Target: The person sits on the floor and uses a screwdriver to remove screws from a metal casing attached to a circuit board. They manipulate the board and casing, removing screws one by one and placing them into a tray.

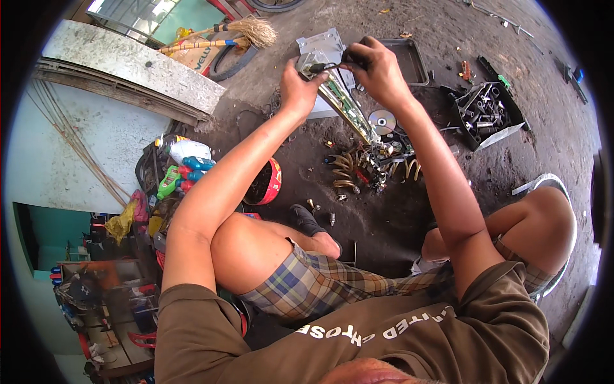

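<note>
My left hand (299, 91) is closed round the far end of a long, narrow metal frame with a green circuit board (346, 104) along it. The frame slants toward me, its near end by a heap of loose electronic parts (376, 161). At the frame's far end my right hand (382, 72) is closed, its fingertips pinching something dark that I cannot make out. A small black piece (325, 66) shows between the two hands. Behind them lies a grey metal panel (321, 42), partly hidden by my hands.
A black tray of wrenches and sockets (487, 114) lies right, past a disc (382, 121) and a dark shallow pan (409, 61). Left are a red-rimmed bowl (273, 181), several bottles (185, 153) and a straw broom (252, 30). Small metal fittings (332, 219) lie near my foot.
</note>
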`<state>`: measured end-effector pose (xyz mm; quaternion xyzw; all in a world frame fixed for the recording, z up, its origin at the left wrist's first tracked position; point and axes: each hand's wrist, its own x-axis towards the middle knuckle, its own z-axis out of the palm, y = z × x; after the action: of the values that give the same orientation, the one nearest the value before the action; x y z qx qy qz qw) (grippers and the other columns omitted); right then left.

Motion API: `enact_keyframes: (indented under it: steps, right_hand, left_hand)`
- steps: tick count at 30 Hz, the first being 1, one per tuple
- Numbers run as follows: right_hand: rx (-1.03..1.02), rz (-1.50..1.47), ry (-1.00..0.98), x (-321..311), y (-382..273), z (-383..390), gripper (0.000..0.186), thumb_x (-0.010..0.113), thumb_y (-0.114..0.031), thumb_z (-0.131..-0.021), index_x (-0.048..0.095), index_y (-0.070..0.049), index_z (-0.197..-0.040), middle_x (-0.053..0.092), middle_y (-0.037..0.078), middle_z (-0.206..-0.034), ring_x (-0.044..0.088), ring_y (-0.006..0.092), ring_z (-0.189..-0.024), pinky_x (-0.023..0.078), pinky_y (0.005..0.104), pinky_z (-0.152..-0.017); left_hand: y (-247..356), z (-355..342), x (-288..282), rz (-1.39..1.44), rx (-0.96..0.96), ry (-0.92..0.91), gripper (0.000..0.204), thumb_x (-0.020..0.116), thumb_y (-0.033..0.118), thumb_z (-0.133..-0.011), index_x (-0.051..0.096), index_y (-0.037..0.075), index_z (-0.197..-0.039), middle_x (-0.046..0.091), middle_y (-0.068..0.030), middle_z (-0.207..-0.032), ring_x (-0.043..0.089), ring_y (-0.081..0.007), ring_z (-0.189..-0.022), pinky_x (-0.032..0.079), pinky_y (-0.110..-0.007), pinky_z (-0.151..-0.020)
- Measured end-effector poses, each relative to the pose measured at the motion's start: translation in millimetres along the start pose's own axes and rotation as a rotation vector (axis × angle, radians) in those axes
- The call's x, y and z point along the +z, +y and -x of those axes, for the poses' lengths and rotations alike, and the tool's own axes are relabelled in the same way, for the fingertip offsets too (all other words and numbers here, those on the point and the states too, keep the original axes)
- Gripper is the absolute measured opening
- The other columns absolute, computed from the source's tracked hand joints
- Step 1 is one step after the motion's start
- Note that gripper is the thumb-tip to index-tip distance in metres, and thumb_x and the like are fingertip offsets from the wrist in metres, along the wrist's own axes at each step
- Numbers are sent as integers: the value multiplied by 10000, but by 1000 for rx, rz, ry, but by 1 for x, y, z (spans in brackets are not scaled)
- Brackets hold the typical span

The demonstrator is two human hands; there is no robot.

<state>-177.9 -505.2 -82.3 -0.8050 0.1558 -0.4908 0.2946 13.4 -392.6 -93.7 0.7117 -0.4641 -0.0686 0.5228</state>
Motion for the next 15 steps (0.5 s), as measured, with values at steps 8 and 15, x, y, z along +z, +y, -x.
enact_keyframes:
  steps: [8, 15]
  right_hand:
    - [175, 119, -74, 15, -21, 7, 389, 676, -343, -1048, 710, 28, -1159, 720, 297, -1014, 690, 504, -1003, 541, 537, -884]
    - [372, -220, -137, 10, -10, 1, 457, 720, -380, -997, 746, 59, -1122, 754, 282, -938, 753, 382, -903, 554, 460, -865]
  left_hand:
    - [-6, -2, -5, -55, -106, 67, 513, 888, 40, -817, 618, -34, -1248, 755, -197, -1172, 739, -295, -1104, 562, -402, -949]
    - [-4, 2, -3, -78, -49, 85, 431, 864, 12, -842, 609, -59, -1182, 753, -171, -1098, 744, -230, -971, 580, -375, -844]
